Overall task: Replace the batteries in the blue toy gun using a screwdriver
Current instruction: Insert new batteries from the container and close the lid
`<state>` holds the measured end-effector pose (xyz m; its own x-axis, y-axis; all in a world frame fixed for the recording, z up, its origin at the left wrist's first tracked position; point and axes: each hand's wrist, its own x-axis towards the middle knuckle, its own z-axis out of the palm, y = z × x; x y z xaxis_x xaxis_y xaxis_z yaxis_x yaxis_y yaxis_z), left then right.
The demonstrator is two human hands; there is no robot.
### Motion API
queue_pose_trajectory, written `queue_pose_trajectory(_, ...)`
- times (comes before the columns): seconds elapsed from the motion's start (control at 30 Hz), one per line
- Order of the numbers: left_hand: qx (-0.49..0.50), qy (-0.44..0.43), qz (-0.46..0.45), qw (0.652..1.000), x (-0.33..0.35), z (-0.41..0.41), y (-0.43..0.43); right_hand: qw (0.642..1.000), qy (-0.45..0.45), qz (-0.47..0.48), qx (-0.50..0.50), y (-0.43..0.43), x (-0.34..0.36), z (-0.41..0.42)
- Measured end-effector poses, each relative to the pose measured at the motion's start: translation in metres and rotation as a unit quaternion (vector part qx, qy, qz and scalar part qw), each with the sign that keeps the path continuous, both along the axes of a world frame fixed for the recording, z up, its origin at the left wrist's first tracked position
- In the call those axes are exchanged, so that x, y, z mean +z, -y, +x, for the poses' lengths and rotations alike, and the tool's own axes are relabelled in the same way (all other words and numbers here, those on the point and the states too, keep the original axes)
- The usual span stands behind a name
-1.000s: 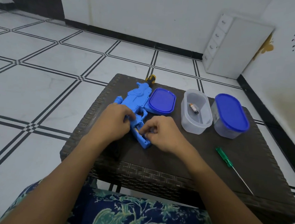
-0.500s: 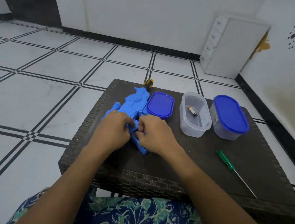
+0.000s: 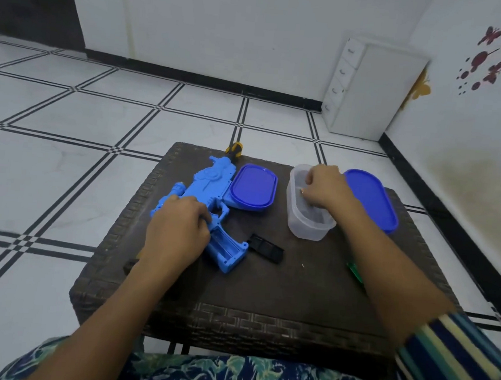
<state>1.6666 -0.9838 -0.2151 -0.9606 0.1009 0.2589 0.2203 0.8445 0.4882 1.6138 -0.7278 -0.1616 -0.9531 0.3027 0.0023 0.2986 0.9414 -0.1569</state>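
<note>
The blue toy gun (image 3: 207, 186) lies on the dark woven table (image 3: 265, 296), its grip toward me and the battery bay (image 3: 224, 246) uncovered. My left hand (image 3: 177, 229) presses down on the gun's body near the trigger. The black battery cover (image 3: 265, 248) lies on the table just right of the grip. My right hand (image 3: 323, 188) reaches into the open clear container (image 3: 303, 227) with its fingers pinched; a small brass-coloured battery tip (image 3: 302, 191) shows at the fingertips. The green screwdriver (image 3: 355, 271) is mostly hidden under my right forearm.
A loose blue lid (image 3: 252, 187) lies beside the gun. A second container with a blue lid (image 3: 371, 199) stands behind my right hand. A yellow-and-black tool handle (image 3: 234, 149) pokes over the table's far edge. A white drawer unit (image 3: 368, 88) stands by the wall.
My right hand left the gun's grip and moved right into the clear container. The battery bay and the black cover are now exposed. My left hand stayed on the gun.
</note>
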Motion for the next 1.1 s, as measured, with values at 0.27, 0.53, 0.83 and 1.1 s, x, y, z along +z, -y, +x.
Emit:
queue_pose_trajectory(0.27,0.014,0.0,0.011,1.0,0.002,0.0,-0.001,0.98,0.161,0.107,0.039,0.004,-0.015,-0.033)
queue_pose_trajectory(0.53,0.01,0.014,0.015,1.0,0.006,-0.001,0.001,0.97,-0.149,-0.193,-0.021,0.007,0.018,0.016)
queue_pose_trajectory(0.83,-0.009,0.025,0.046,0.999,0.003,-0.004,0.007,0.878,-0.123,-0.432,0.167,0.106,-0.027,0.099)
queue_pose_trajectory(1.1,-0.04,0.037,0.021,0.998,0.003,-0.004,0.019,0.908,-0.139,-0.312,0.242,0.112,-0.05,0.081)
